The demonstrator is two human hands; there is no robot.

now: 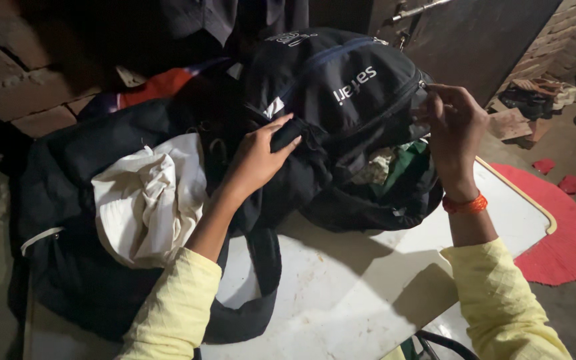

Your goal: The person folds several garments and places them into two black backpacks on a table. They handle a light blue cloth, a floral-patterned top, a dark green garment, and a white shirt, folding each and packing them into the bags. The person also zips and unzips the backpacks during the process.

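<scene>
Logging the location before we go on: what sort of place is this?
Probably a plain home room or entryway: bare brick wall, a metal door, shoes on the floor, and a white table with a black backpack.

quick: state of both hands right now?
Left hand: closed on the black backpack, at its strap.
Right hand: pinching the backpack's zipper edge.

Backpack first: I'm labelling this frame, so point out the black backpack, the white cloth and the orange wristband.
black backpack (341, 80), head view, on its top panel.
white cloth (148, 200), head view, on its crumpled middle.
orange wristband (465, 205), head view, on the band at the right wrist.
</scene>
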